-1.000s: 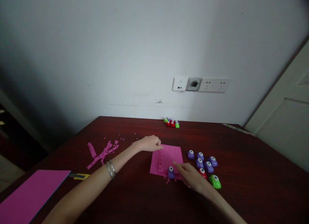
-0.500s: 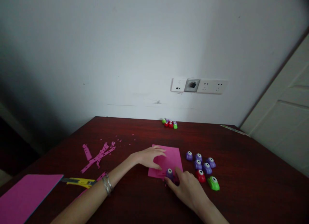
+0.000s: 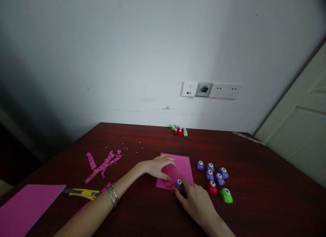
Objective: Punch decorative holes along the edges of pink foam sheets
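A pink sheet of paper (image 3: 183,165) lies on the dark table. My left hand (image 3: 157,166) rests on its left part, fingers spread and thumb apart. By that thumb a smaller pink piece (image 3: 168,183) lies over the sheet; how far it reaches is hidden. At the sheet's near edge stands a small purple craft punch (image 3: 179,185) with a white round top. My right hand (image 3: 197,201) grips it between thumb and index finger. To the right are several purple punches (image 3: 209,175), a red punch (image 3: 212,187) and a green punch (image 3: 226,195).
Punched pink strips (image 3: 104,166) and tiny pink cut-outs (image 3: 124,148) lie to the left. A yellow utility knife (image 3: 84,193) sits between a pink stack (image 3: 30,206) and my left forearm. More small punches (image 3: 179,131) stand near the wall. A ruler-like strip (image 3: 248,137) lies back right.
My right index finger has drawn in closer to the purple punch, and the hand has shifted slightly left. The left hand keeps its place. The view has moved a little.
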`<state>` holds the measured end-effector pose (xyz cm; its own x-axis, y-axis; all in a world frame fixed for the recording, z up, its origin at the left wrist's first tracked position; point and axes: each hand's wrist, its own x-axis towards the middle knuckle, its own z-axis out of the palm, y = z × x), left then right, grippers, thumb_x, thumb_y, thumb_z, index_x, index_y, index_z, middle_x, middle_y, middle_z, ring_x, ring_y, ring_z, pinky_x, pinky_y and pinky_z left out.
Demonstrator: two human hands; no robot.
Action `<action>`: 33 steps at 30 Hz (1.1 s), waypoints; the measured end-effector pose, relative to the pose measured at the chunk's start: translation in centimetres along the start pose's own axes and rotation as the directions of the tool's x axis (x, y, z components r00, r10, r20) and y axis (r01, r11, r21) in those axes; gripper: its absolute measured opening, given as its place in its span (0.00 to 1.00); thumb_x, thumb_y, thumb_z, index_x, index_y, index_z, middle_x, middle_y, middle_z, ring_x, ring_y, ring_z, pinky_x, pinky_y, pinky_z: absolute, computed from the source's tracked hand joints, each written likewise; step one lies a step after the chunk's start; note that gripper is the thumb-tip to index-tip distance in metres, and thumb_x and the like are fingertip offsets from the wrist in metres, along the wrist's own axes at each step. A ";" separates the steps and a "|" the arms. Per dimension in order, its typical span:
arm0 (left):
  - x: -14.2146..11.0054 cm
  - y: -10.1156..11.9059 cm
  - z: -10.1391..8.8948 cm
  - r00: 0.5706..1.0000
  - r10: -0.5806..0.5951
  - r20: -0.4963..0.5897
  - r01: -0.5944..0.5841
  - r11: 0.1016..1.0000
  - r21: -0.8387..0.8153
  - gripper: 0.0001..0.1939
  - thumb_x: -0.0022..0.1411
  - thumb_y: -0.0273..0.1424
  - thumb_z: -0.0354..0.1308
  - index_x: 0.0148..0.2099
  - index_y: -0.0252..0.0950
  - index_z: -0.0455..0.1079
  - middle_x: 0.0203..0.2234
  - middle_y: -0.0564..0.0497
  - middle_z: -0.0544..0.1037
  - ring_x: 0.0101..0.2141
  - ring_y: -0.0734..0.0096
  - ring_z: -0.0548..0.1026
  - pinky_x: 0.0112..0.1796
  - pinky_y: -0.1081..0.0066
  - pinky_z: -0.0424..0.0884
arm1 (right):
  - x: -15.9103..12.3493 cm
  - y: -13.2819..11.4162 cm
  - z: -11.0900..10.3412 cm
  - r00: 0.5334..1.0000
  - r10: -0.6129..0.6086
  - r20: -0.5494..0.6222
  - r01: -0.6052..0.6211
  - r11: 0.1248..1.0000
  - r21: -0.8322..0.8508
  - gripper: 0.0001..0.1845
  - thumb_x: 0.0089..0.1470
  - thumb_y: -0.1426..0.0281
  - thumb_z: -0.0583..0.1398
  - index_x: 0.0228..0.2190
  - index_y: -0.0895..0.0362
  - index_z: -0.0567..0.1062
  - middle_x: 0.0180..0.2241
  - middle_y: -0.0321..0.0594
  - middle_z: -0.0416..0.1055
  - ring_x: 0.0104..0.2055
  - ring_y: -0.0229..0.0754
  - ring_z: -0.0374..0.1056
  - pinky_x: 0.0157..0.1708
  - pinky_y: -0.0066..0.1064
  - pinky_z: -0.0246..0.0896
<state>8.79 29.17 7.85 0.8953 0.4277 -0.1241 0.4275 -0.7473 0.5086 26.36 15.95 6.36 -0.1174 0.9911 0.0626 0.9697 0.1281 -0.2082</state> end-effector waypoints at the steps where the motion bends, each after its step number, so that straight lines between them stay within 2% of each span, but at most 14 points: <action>1: 0.0 0.0 0.1 1.000 -0.006 -0.002 0.006 1.000 0.001 0.34 0.51 0.46 0.58 0.58 0.43 0.54 0.60 0.46 0.53 0.59 0.59 0.48 0.56 0.53 0.44 | 0.0 0.0 0.0 1.000 -0.003 0.003 0.003 1.000 0.000 0.16 0.57 0.59 0.48 0.33 0.55 0.70 0.25 0.43 0.75 0.28 0.50 0.72 0.22 0.30 0.51; 7: 0.1 0.0 0.4 1.000 -0.015 -0.015 0.015 1.000 0.000 0.35 0.50 0.47 0.58 0.57 0.41 0.54 0.59 0.45 0.53 0.59 0.59 0.49 0.56 0.54 0.45 | -0.5 -0.2 -0.4 0.999 -0.027 0.028 0.026 1.000 0.017 0.15 0.57 0.60 0.48 0.32 0.55 0.70 0.26 0.43 0.75 0.29 0.51 0.72 0.23 0.31 0.51; 14: 0.2 -0.1 0.4 1.000 -0.010 -0.016 0.010 1.000 -0.012 0.35 0.49 0.46 0.59 0.57 0.42 0.54 0.58 0.45 0.55 0.59 0.57 0.50 0.56 0.54 0.45 | -1.4 -0.2 -1.3 0.991 -0.106 0.079 0.096 0.988 0.120 0.13 0.55 0.61 0.50 0.33 0.54 0.71 0.28 0.42 0.75 0.30 0.49 0.71 0.26 0.31 0.51; 20: 0.2 -0.2 0.5 0.999 -0.035 -0.015 0.035 0.999 -0.019 0.36 0.49 0.49 0.58 0.57 0.43 0.55 0.59 0.46 0.54 0.58 0.56 0.50 0.56 0.54 0.45 | -1.6 1.1 -3.7 0.997 -0.080 0.003 0.078 0.977 0.200 0.13 0.56 0.60 0.49 0.29 0.54 0.69 0.22 0.39 0.71 0.24 0.43 0.68 0.23 0.29 0.49; 23: 0.1 -0.2 0.6 0.998 -0.055 -0.019 0.054 0.998 -0.024 0.37 0.48 0.51 0.58 0.57 0.42 0.54 0.59 0.46 0.52 0.58 0.55 0.49 0.56 0.54 0.45 | -1.2 3.4 -5.2 0.996 0.026 -0.089 -0.005 0.973 0.230 0.15 0.56 0.58 0.48 0.26 0.53 0.66 0.20 0.36 0.69 0.21 0.40 0.65 0.23 0.28 0.50; 26: 0.0 -0.1 0.5 0.999 -0.051 -0.006 0.051 0.998 -0.038 0.38 0.48 0.51 0.57 0.58 0.43 0.53 0.60 0.46 0.51 0.59 0.54 0.48 0.56 0.54 0.45 | -1.1 7.0 -6.3 0.970 0.154 -0.186 -0.104 0.962 0.254 0.15 0.54 0.55 0.49 0.26 0.53 0.65 0.19 0.37 0.68 0.21 0.41 0.65 0.23 0.29 0.51; 30: -0.3 0.0 0.3 0.998 -0.061 0.014 0.061 0.996 -0.060 0.38 0.48 0.52 0.57 0.59 0.45 0.52 0.60 0.47 0.50 0.59 0.54 0.46 0.56 0.52 0.44 | -1.7 12.2 -6.8 0.925 0.317 -0.207 -0.259 0.929 0.263 0.18 0.50 0.51 0.51 0.25 0.53 0.66 0.16 0.37 0.67 0.19 0.43 0.64 0.22 0.30 0.52; 33: -0.3 -0.1 0.3 0.998 -0.063 0.017 0.064 0.995 -0.072 0.39 0.48 0.52 0.57 0.59 0.45 0.51 0.60 0.47 0.49 0.59 0.54 0.46 0.56 0.51 0.43 | -2.4 15.2 -6.5 0.908 0.381 -0.173 -0.334 0.909 0.249 0.19 0.48 0.51 0.52 0.27 0.54 0.70 0.21 0.43 0.72 0.23 0.47 0.68 0.25 0.31 0.55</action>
<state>8.52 28.93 7.59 0.8688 0.4649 -0.1706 0.4737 -0.6799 0.5598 42.81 15.34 9.38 0.2995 0.9427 0.1467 0.8675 -0.2051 -0.4532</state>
